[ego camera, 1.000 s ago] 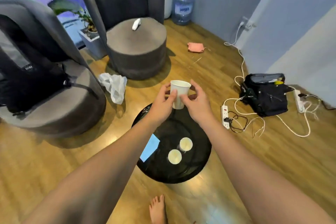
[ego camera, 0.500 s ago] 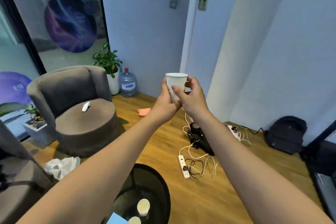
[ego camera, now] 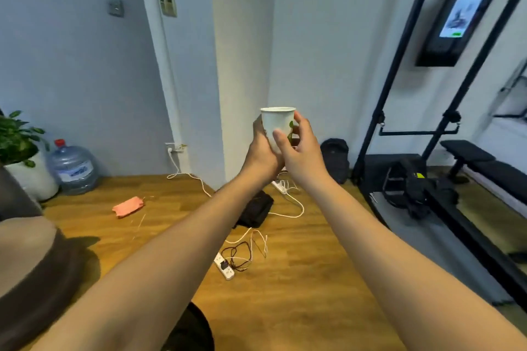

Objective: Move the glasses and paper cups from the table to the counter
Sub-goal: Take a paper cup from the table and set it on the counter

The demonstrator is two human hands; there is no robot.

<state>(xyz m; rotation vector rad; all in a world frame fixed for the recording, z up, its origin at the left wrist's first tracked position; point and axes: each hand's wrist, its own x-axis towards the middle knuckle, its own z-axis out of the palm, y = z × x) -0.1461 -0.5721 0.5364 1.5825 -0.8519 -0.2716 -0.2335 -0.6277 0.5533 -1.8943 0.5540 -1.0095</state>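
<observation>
cup: one white paper cup (ego camera: 278, 125) is held upright at chest height, well above the floor, rim level
left grip: left hand (ego camera: 263, 154) is wrapped round the lower wall of the cup from the left, fingers curled on it
right grip: right hand (ego camera: 299, 148) is clamped on the same cup from the right, thumb on the near wall, fingers behind
desk: only a dark round edge (ego camera: 196, 328) is seen at the bottom of the view; anything on it is out of view
counter: not in view, so placement is judged not yet done
progress: judged early to mid carry; one cup is lifted and off the desk, none is seen set down; glasses and any further cups are judged left to move
count, task things: 1 paper cup, 0 glasses visible
count, rest: 1 water bottle (ego camera: 72, 168), 1 potted plant (ego camera: 17, 137), 1 pink cloth (ego camera: 128, 206), 2 power strips seen (near one (ego camera: 224, 265)), 1 dark backpack (ego camera: 335, 158) by the wall
</observation>
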